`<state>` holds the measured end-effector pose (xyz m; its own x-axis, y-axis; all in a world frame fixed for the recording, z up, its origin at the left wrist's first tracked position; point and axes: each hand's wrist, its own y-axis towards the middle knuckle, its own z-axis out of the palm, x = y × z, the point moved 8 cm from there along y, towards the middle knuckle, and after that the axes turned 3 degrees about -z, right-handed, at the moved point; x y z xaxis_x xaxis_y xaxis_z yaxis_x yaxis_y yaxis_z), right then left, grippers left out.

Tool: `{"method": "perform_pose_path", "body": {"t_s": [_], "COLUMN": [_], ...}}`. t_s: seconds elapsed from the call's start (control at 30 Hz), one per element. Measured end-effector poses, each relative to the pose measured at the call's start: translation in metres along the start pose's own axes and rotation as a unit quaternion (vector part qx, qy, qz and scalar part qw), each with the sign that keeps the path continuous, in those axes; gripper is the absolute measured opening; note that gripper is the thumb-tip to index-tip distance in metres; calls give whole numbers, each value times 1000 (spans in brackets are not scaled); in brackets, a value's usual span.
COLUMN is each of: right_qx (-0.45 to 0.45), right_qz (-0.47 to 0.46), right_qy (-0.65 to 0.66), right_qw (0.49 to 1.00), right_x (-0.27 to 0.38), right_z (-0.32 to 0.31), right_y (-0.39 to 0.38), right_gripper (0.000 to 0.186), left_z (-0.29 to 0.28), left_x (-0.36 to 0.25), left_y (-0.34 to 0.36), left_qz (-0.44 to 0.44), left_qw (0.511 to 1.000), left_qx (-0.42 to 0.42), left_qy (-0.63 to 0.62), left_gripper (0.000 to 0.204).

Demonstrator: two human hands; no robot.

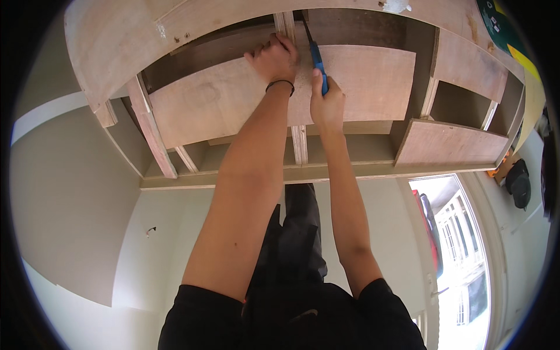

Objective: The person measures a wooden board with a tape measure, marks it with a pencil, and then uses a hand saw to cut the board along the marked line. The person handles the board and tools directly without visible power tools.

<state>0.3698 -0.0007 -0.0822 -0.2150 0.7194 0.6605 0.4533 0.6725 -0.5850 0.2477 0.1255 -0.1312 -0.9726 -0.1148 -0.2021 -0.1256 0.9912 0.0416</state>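
My right hand (328, 105) is wrapped round the blue handle of a tool with a narrow dark blade (309, 30). The blade points up into a gap beside a vertical wooden batten (284, 22); its tip and exact kind are hard to make out. At the lower end of that batten, my left hand (274, 58) has its fingers curled against the wood, slightly blurred, with a dark band at the wrist. Behind both hands lies a wide curved plywood panel (210, 99), set in a wooden frame (350, 172).
A long curved plywood board (116, 46) spans the top. Smaller plywood pieces (452, 143) sit at the right of the frame, with open bays between battens (299, 146). A bright doorway (461, 251) stands at lower right, and a dark bag (518, 184) lies far right.
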Motion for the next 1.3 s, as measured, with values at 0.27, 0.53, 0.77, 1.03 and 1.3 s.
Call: {"method": "perform_pose_path", "body": {"t_s": [0.27,0.53,0.77,1.03,1.3], "right_qx": [3,-21,15,25,-22], "right_qz": [53,21,63,85,-13], "right_qy": [4,-14,30,-83,-36], "right_qw": [999,999,997,993,999], "right_x": [-7,17,-28,2,-34], "right_z": [-74,-31,-72,-46,-48], "right_y": [-178,-56,-192,-114,-133], "right_gripper": [29,36,28,34,36], "left_z": [3,-5,-4,-5,4], "left_x": [0,-4,-6,-5,-3], "left_y": [2,0,1,1,2], "left_qz": [1,18,30,37,22], "left_qw": [1000,999,998,997,999], "left_qx": [23,-44,-45,-71,-35], "left_qy": [8,3,30,11,34], "left_gripper": [31,38,34,39,36]}}
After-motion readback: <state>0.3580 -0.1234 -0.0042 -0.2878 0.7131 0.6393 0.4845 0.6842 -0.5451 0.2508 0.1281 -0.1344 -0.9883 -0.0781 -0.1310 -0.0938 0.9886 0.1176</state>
